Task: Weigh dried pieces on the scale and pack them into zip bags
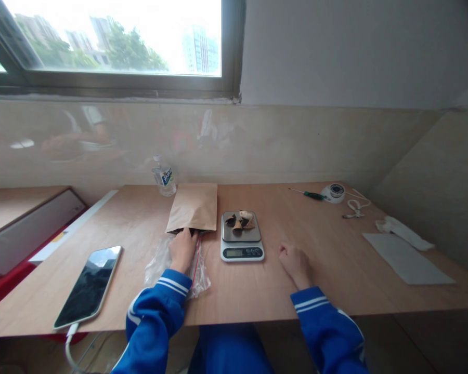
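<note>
Looking down from the head camera, the view takes in a pale wooden desk (335, 296) set under a window, with both blue, white-striped sleeves reaching onto it. The left hand (183, 249) lies palm down with its fingers pushed forward into the open near mouth of a flat brown paper bag (193, 206); the fingertips are hidden inside, so I cannot tell whether they pinch anything. Its wrist rests on a crumpled clear plastic bag (167, 265) with a red zip strip, which lies just in front of the paper bag. The right hand (294, 262) sits on the bare desk, curled into a loose fist and holding nothing, near the right corner of a small silver digital kitchen scale (242, 241). The scale stands just beside the paper bag and carries a few dark and tan dried pieces (242, 221) on its plate. A black smartphone (89, 285) on a white cable lies at the left, and a small clear plastic bottle (164, 179) stands behind the paper bag. Far right lie a green-handled screwdriver (310, 195), a round white device (335, 191), a wad of white tissue (401, 229) and a white paper sheet (407, 258).
</note>
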`<state>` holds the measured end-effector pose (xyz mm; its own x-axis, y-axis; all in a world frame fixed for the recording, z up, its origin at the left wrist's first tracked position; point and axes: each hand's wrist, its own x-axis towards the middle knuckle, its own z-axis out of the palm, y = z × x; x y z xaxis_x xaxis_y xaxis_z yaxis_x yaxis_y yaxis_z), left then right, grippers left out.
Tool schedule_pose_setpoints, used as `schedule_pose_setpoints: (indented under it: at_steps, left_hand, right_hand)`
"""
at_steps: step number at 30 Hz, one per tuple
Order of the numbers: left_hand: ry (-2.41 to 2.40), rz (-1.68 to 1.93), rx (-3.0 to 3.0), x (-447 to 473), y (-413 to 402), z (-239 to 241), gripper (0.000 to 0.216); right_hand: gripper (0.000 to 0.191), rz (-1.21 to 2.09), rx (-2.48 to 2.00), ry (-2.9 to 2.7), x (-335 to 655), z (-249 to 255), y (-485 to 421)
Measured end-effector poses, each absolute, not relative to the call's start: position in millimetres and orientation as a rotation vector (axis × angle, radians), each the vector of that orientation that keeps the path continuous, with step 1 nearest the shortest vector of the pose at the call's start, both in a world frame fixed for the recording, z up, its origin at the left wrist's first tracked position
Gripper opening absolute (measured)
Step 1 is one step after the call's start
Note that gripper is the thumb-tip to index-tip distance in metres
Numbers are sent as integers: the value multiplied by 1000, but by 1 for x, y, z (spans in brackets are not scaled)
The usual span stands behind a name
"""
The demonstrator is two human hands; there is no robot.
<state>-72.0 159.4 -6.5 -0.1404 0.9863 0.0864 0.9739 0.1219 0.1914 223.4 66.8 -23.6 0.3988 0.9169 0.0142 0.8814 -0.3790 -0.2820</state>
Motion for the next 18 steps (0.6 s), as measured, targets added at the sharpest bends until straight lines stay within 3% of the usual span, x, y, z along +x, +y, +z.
schedule_pose_setpoints:
  at_steps: [10,18]
  left_hand:
    - [2217,544,2092,-79,147,-15,37]
    - [1760,887,2165,-89,133,-14,31]
  right_hand:
    - [25,235,-2415,-1573,223,-22,67]
    - [24,231,-2434,-1577,223,-22,67]
